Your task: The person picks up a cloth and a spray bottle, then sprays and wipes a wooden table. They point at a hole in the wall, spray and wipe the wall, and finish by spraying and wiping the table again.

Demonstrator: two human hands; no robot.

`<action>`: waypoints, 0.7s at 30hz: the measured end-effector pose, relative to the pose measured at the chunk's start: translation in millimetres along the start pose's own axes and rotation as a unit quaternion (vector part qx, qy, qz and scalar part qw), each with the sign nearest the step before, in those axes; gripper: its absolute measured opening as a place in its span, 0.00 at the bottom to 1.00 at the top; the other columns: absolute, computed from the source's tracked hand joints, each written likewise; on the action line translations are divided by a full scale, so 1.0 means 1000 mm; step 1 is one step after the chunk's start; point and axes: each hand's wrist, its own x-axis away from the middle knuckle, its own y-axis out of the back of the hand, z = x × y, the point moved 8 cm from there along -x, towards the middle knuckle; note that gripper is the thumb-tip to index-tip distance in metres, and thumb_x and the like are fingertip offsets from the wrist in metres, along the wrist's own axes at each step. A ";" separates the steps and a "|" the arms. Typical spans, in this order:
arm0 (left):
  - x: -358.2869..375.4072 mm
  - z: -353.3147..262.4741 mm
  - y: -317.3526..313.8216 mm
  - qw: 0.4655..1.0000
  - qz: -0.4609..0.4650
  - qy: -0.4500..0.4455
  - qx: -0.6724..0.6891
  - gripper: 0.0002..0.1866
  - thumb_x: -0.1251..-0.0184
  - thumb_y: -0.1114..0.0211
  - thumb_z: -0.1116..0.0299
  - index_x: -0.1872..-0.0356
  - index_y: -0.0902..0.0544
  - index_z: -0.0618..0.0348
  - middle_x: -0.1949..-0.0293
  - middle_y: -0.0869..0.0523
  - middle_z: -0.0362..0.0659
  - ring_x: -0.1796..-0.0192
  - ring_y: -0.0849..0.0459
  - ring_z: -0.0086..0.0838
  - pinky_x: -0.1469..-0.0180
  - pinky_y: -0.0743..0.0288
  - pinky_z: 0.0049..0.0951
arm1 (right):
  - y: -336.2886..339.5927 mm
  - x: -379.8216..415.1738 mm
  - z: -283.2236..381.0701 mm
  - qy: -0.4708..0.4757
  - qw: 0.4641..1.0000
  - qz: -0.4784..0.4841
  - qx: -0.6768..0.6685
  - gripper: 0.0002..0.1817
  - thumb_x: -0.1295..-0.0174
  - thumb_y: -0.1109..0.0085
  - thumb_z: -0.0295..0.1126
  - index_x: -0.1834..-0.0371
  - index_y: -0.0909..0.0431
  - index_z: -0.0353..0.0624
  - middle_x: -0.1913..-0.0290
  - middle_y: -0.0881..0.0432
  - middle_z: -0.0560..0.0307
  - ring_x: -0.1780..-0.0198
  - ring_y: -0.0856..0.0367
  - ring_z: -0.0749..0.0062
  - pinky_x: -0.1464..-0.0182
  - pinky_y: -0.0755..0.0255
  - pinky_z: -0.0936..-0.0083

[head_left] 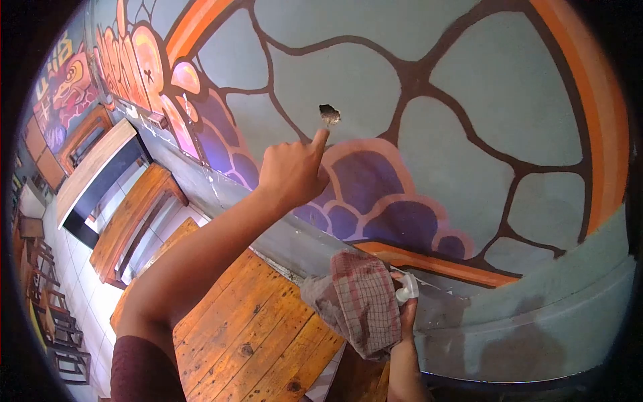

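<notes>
A ragged hole (329, 114) breaks the painted wall (348, 74). Just below it is the fingertip of my left hand (293, 167), its index finger stretched upward and the other fingers curled, with nothing held. Lower down, my right hand (407, 318) is closed around a red-and-grey checked cloth (365, 301) and a white, translucent plastic piece (406, 288) that looks like a bottle top. The cloth hangs in loose folds and hides most of the fingers and whatever is beneath the white piece.
A wooden plank table (248, 328) stands below, against the wall. Along the same wall to the left are a wooden bench (134, 224) and a dark-sided table (97, 171). Several chairs (60, 321) line the far left on white floor tiles (84, 281). A ledge (536, 321) juts out at lower right.
</notes>
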 end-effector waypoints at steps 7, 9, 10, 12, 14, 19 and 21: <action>-0.031 0.014 -0.013 0.994 -0.049 0.017 0.097 0.37 0.46 0.37 0.61 0.32 0.36 0.49 0.74 0.15 0.48 0.65 0.14 0.48 0.63 0.21 0.46 | -0.052 -0.051 0.044 0.139 0.982 0.115 0.058 0.21 0.27 0.56 0.45 0.41 0.25 0.45 0.42 0.23 0.59 0.42 0.23 0.71 0.39 0.27 0.68; -0.026 0.014 -0.011 0.983 -0.074 -0.019 0.166 0.37 0.46 0.37 0.62 0.32 0.36 0.47 0.74 0.15 0.47 0.65 0.14 0.47 0.63 0.21 0.45 | -0.059 -0.075 0.056 0.143 0.984 0.099 0.035 0.21 0.27 0.56 0.45 0.41 0.26 0.45 0.42 0.23 0.59 0.42 0.23 0.72 0.39 0.29 0.69; -0.019 0.018 -0.010 0.978 -0.048 0.006 0.204 0.36 0.46 0.37 0.62 0.32 0.36 0.46 0.74 0.15 0.47 0.65 0.14 0.48 0.62 0.22 0.45 | -0.070 -0.079 0.072 0.217 0.962 0.094 0.135 0.21 0.27 0.56 0.45 0.40 0.26 0.45 0.43 0.23 0.59 0.42 0.24 0.72 0.39 0.29 0.69; -0.016 0.022 -0.014 0.970 -0.022 0.031 0.242 0.36 0.46 0.36 0.63 0.32 0.36 0.44 0.73 0.15 0.47 0.65 0.14 0.48 0.61 0.22 0.45 | -0.079 -0.082 0.089 0.287 0.924 0.088 0.235 0.20 0.26 0.56 0.44 0.40 0.26 0.44 0.44 0.23 0.60 0.42 0.24 0.72 0.39 0.30 0.69; -0.015 0.029 -0.019 0.968 -0.023 0.059 0.244 0.33 0.40 0.36 0.52 0.33 0.34 0.44 0.66 0.13 0.50 0.60 0.15 0.52 0.57 0.22 0.48 | -0.080 -0.097 0.084 0.180 0.971 0.137 0.080 0.20 0.26 0.58 0.44 0.40 0.27 0.44 0.44 0.23 0.60 0.42 0.24 0.72 0.40 0.30 0.71; -0.046 0.023 -0.016 0.962 -0.064 0.004 0.266 0.34 0.47 0.33 0.60 0.36 0.31 0.46 0.71 0.15 0.48 0.63 0.15 0.47 0.60 0.23 0.45 | -0.108 -0.109 0.090 0.190 0.969 0.140 0.070 0.22 0.25 0.62 0.45 0.42 0.26 0.41 0.45 0.22 0.58 0.43 0.24 0.72 0.40 0.30 0.71; -0.050 0.021 -0.019 0.948 -0.054 -0.040 0.311 0.33 0.47 0.32 0.62 0.37 0.29 0.46 0.70 0.15 0.48 0.64 0.15 0.45 0.61 0.23 0.43 | -0.115 -0.127 0.094 0.204 0.963 0.138 0.108 0.20 0.25 0.60 0.42 0.41 0.27 0.42 0.44 0.22 0.56 0.43 0.22 0.70 0.40 0.27 0.69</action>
